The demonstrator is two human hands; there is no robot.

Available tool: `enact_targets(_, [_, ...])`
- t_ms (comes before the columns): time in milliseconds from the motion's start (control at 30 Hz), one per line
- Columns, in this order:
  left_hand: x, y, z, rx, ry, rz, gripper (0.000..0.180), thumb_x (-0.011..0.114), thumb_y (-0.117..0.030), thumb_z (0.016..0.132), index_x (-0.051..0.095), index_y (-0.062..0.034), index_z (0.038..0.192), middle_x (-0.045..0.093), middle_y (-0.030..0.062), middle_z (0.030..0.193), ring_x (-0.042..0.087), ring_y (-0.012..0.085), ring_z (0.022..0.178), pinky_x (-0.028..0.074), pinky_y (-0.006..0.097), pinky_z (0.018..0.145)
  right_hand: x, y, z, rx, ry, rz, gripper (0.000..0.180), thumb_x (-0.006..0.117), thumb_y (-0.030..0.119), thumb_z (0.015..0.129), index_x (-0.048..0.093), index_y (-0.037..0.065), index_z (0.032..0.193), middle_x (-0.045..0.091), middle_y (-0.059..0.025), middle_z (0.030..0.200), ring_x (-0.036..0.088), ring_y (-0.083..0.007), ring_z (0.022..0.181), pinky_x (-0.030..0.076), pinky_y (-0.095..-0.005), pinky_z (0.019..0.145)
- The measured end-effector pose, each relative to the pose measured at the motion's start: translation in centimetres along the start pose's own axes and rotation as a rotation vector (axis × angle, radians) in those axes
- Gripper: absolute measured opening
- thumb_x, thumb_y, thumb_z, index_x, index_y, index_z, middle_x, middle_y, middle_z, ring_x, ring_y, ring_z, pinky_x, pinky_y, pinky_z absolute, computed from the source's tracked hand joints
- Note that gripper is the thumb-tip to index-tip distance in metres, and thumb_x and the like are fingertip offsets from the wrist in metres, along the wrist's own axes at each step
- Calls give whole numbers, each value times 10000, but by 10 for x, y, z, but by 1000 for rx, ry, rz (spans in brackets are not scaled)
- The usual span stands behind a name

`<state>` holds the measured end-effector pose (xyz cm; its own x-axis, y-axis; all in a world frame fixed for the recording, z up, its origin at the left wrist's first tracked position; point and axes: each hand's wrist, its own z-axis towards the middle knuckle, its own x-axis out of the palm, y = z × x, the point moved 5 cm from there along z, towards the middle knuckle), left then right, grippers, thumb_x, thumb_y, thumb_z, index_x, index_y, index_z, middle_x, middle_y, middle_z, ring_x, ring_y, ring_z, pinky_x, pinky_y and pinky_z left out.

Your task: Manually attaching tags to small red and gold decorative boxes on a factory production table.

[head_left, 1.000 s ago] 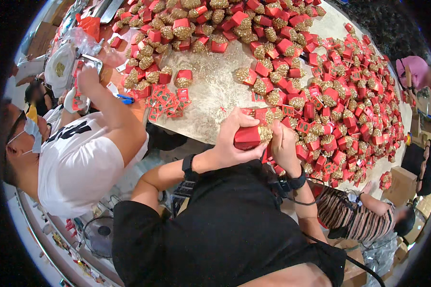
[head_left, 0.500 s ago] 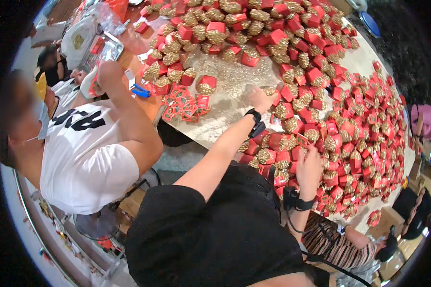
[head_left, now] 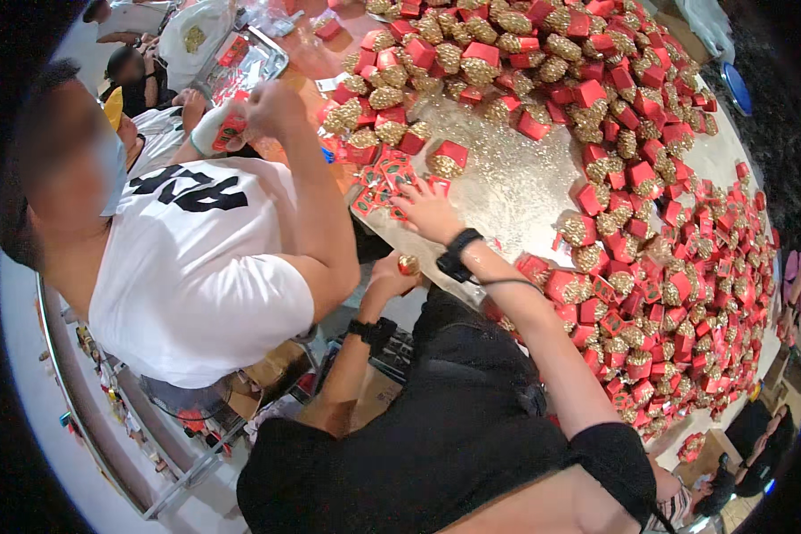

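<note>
My right hand (head_left: 425,212) is laid out over the flat red box blanks (head_left: 381,185) near the edge of the glittery surface (head_left: 507,187). Its grip is spread, fingertips resting on the top blanks and closed on nothing. My left hand (head_left: 387,280) sits lower, just at the edge of the surface, with its grip pinching a small round gold-wrapped sweet (head_left: 408,264).

I judge the step in hand to be picking up one blank to go with the sweet. That calls for sliding a single blank free of the fanned stack without dragging its neighbours, while the left hand keeps the sweet clear of the edge.

The heap of finished red boxes and gold bundles (head_left: 659,294) covers most of the far side, and the fisheye bends it, so I cannot tell single pieces apart there. My right palm hides which blank my fingertips are on. A person in a white shirt (head_left: 205,258) beside me blocks the near-left corner, with a red box (head_left: 231,126) raised in their hands.
</note>
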<state>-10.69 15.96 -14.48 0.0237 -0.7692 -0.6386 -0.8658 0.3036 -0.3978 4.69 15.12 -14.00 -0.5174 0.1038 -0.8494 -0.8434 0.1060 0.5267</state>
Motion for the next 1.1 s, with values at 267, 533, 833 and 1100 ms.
enact_targets(267, [-2, 34, -18, 94, -167, -137, 468, 760, -228, 595, 504, -17, 925, 605, 176, 840, 600, 331, 778, 468, 391, 673, 45, -30, -53, 13, -80, -219, 348, 584, 235, 735, 545, 236, 1081, 434, -75, 1251, 369, -379, 1182, 335, -553, 923])
enact_targets(533, [19, -73, 25, 469, -175, -464, 399, 719, -209, 679, 498, -31, 960, 599, 137, 839, 619, 265, 781, 497, 383, 662, -29, -74, -149, 616, -516, 565, 347, 586, 158, 842, 473, 71, 1159, 532, -110, 1036, 554, -249, 903, 462, -344, 769])
enact_targets(833, [70, -150, 53, -77, 343, -1370, 315, 601, -270, 847, 482, -54, 1043, 576, 151, 984, 624, 277, 795, 553, 415, 684, -55, -64, -218, 823, -994, 1807, 514, 476, -28, 870, 268, 65, 1331, 551, -109, 933, 588, -213, 825, 499, -307, 709])
enact_targets(1100, [80, -162, 45, -162, 556, -1262, 454, 596, -457, 811, 507, -111, 1091, 564, 101, 1036, 569, 270, 959, 458, 448, 826, -44, -54, -241, 792, -1037, 2015, 48, 533, 74, 877, 537, 30, 896, 534, -28, 689, 549, -143, 675, 467, -281, 662])
